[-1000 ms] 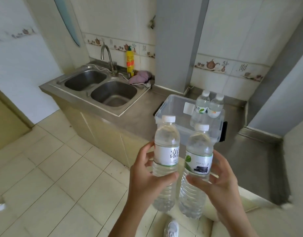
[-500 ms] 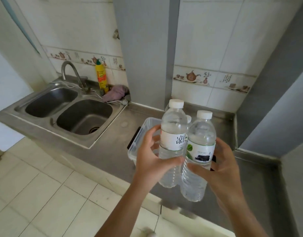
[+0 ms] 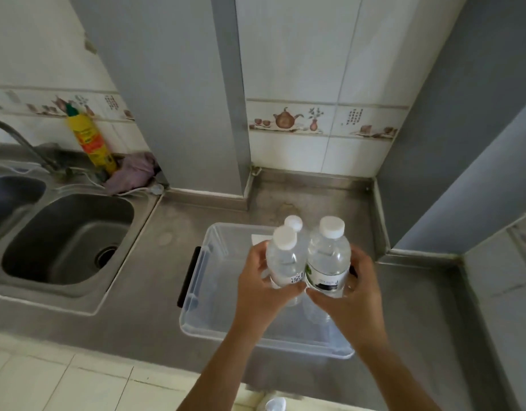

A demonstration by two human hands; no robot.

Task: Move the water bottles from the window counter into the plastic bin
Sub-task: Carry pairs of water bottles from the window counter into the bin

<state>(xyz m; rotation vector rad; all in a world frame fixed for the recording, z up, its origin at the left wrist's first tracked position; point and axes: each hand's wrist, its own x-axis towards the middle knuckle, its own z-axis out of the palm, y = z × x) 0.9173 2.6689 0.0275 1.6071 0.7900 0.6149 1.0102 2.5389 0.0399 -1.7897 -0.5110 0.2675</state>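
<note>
While both hands were over the plastic bin (image 3: 196,295), each one held a water bottle. The left hand (image 3: 263,292) had its grip wrapped around the left bottle (image 3: 285,262), with the thumb in front and the fingers curled behind. The right hand (image 3: 349,295) had its grip curled around the right bottle (image 3: 328,259), the one with a green and black label. Both bottles stood almost upright with their white caps on top. They touched each other side by side. Their bottoms hung down inside the bin, but I could not tell if they touched its floor.

Behind the 2 held bottles, the white cap of another bottle (image 3: 293,222) peeked out at the back of the bin. The rest of that bottle was hidden.

The bin was clear, with a black handle (image 3: 188,277) on its left side. It sat on the gray metal table (image 3: 143,315), near the front edge.

To the left of the bin was a metal sink (image 3: 63,241) with a tap (image 3: 21,143). Behind the sink stood a yellow bottle (image 3: 91,140), tilted against the tiled wall. A purple cloth (image 3: 134,172) lay just beside it. A gray pillar (image 3: 173,93) rose behind the table. Pale floor tiles (image 3: 63,384) showed at the bottom left.
</note>
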